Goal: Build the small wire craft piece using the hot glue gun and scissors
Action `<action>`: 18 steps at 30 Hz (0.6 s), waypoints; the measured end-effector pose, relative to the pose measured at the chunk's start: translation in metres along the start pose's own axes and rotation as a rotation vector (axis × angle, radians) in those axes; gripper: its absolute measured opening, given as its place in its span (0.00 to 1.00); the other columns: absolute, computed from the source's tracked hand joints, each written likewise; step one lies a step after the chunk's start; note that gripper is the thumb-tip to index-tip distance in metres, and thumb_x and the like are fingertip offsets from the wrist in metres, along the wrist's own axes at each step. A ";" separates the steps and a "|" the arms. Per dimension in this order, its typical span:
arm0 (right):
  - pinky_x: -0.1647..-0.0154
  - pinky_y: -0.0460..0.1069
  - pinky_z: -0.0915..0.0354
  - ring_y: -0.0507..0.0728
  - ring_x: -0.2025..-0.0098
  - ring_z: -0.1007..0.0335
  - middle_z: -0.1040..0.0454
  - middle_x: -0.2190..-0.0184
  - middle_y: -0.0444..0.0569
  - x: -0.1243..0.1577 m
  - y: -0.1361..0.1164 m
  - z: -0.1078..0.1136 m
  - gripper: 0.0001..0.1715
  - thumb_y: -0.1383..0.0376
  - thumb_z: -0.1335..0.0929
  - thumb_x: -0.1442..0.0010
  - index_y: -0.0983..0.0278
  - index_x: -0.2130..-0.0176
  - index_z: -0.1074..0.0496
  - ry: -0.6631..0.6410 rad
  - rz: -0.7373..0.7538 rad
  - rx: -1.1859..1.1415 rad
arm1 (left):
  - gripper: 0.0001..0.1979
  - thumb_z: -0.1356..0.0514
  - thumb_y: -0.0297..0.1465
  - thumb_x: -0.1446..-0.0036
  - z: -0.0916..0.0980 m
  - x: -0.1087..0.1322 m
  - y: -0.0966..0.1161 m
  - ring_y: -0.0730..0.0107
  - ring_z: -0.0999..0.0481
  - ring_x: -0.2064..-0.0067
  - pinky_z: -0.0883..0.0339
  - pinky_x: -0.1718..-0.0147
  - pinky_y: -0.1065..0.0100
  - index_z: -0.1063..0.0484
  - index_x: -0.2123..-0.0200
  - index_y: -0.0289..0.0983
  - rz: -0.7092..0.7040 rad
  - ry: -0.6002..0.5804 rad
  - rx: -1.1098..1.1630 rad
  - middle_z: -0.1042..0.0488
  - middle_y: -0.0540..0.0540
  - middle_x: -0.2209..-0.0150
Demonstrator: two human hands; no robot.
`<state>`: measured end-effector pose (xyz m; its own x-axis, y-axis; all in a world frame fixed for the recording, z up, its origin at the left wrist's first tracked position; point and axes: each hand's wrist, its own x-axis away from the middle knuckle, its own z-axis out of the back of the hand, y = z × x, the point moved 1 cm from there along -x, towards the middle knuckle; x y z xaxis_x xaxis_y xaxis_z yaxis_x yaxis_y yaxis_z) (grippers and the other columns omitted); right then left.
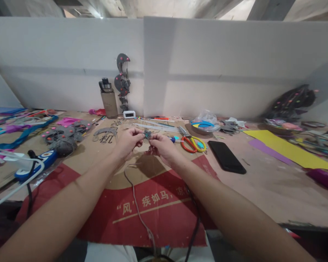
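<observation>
My left hand (129, 142) and my right hand (163, 146) meet above the cardboard sheet (158, 225), both with fingertips pinched. Between them they hold a small grey-green piece (147, 134), too small to make out in detail. A thin grey cord (135, 198) lies below the hands and runs over the red print toward my lap; whether it joins the piece I cannot tell. Just right of my right hand lie scissors with red and yellow handles (189, 144). A grey crescent-shaped piece (105, 133) rests left of my left hand.
A black phone (226, 157) lies to the right, near yellow sheets (287, 147). Behind stand a bottle (108, 102) and a bowl with a plastic bag (205, 125). At left are a blue power strip (38, 165), its white cable and grey yarn (65, 146). Pale panels close off the back.
</observation>
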<state>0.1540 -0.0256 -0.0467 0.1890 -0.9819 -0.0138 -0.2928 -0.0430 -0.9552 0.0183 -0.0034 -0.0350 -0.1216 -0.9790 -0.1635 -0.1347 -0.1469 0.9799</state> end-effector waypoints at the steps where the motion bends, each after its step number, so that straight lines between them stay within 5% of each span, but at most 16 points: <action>1: 0.75 0.46 0.32 0.46 0.82 0.40 0.37 0.85 0.36 0.000 0.000 0.001 0.07 0.67 0.32 0.53 0.63 0.73 0.37 0.032 -0.008 0.066 | 0.08 0.37 0.28 0.58 0.000 0.000 -0.001 0.80 0.37 0.81 0.45 0.82 0.75 0.33 0.72 0.34 -0.001 -0.005 -0.006 0.33 0.53 0.83; 6: 0.78 0.45 0.37 0.47 0.82 0.41 0.37 0.85 0.38 -0.002 0.003 0.005 0.06 0.64 0.33 0.51 0.63 0.76 0.35 0.058 0.004 0.256 | 0.08 0.37 0.28 0.58 0.000 -0.001 -0.003 0.80 0.39 0.82 0.47 0.82 0.75 0.34 0.73 0.34 -0.008 -0.012 -0.023 0.34 0.53 0.83; 13: 0.70 0.46 0.35 0.48 0.75 0.35 0.34 0.77 0.40 -0.001 0.000 0.006 0.03 0.66 0.36 0.51 0.63 0.74 0.38 0.134 0.148 0.233 | 0.08 0.37 0.28 0.58 0.000 -0.002 -0.005 0.80 0.39 0.83 0.47 0.83 0.74 0.35 0.74 0.35 -0.015 -0.007 -0.052 0.35 0.54 0.84; 18: 0.77 0.44 0.41 0.47 0.81 0.46 0.41 0.80 0.35 0.003 -0.001 0.000 0.01 0.66 0.40 0.48 0.60 0.71 0.42 0.128 0.166 0.267 | 0.08 0.38 0.26 0.59 -0.001 -0.003 -0.008 0.79 0.39 0.83 0.46 0.83 0.74 0.36 0.73 0.36 -0.013 -0.003 -0.073 0.35 0.55 0.83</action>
<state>0.1550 -0.0280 -0.0457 0.0352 -0.9873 -0.1549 -0.0505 0.1530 -0.9869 0.0206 0.0004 -0.0418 -0.1237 -0.9765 -0.1763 -0.0638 -0.1694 0.9835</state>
